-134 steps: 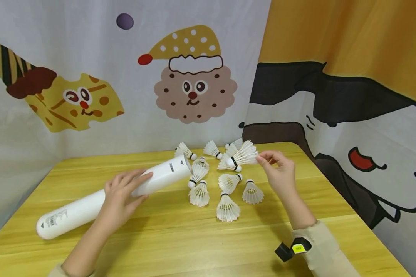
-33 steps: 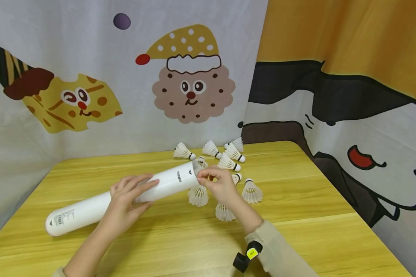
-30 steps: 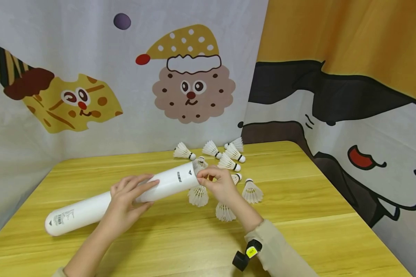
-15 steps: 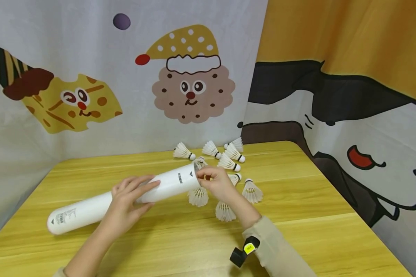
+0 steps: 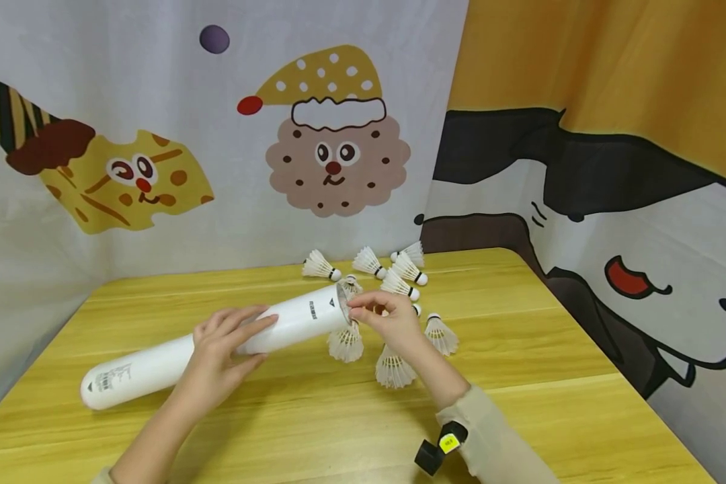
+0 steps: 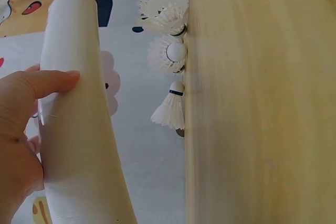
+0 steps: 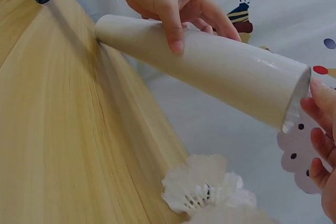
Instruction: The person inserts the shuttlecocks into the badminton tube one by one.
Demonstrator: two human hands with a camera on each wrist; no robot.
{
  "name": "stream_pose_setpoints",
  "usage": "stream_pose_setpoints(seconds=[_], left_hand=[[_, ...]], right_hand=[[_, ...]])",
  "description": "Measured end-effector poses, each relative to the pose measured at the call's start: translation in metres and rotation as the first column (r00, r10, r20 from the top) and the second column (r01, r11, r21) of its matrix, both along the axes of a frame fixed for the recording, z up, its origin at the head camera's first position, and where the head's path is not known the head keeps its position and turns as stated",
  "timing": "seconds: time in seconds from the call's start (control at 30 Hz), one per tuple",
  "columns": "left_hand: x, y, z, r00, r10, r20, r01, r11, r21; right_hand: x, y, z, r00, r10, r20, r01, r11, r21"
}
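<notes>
My left hand (image 5: 220, 346) grips a white shuttlecock tube (image 5: 148, 366), thumb on one side and fingers on the other. The tube slants above the table, its open mouth up at the right. Just outside that mouth is my right hand (image 5: 396, 326), fingers loosely bent and fingertips by the rim. Nothing shows between them. In the right wrist view, a pale edge shows within the mouth of the tube (image 7: 231, 72); the rest of the inside is hidden. Several white feather shuttlecocks (image 5: 394, 370) lie around and behind the right hand, some partly covered by it and by the tube.
The wooden table (image 5: 314, 430) ends at a back edge against a printed curtain (image 5: 242, 235). More shuttlecocks (image 5: 320, 265) lie near that edge. A black wrist camera (image 5: 438, 450) hangs below the right sleeve.
Earlier the right hand held a shuttlecock on the right, then brought it to the tube mouth. Its fingertips, inside the mouth half a second ago, have drawn back slightly. The left hand keeps its grip.
</notes>
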State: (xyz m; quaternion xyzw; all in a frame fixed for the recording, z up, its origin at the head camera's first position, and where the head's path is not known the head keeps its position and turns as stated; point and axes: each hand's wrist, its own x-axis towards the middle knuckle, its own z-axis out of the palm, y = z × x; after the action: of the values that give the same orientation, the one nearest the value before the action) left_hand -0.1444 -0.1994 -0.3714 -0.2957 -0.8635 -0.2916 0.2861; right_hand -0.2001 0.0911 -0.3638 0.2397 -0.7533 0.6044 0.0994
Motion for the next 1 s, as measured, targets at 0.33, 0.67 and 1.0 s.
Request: stream_pose_setpoints(seconds=[0.33, 0.67, 1.0], left_hand=[[0.0, -0.001, 0.001, 1.0, 0.012, 0.009, -0.012, 1.0, -0.001], [-0.001, -0.001, 0.0, 1.0, 0.003, 0.004, -0.003, 1.0, 0.0], [-0.001, -0.002, 0.001, 1.0, 0.009, 0.005, -0.009, 1.0, -0.007]], right_hand=[[0.024, 0.023, 0.027, 0.997, -0.065, -0.033, 0.066, 0.996, 0.052], [0.02, 0.055, 0.013, 0.991, -0.111, -0.07, 0.116, 0.991, 0.062], [0.018, 0.092, 0.003, 0.981, -0.173, -0.094, 0.183, 0.976, 0.119]])
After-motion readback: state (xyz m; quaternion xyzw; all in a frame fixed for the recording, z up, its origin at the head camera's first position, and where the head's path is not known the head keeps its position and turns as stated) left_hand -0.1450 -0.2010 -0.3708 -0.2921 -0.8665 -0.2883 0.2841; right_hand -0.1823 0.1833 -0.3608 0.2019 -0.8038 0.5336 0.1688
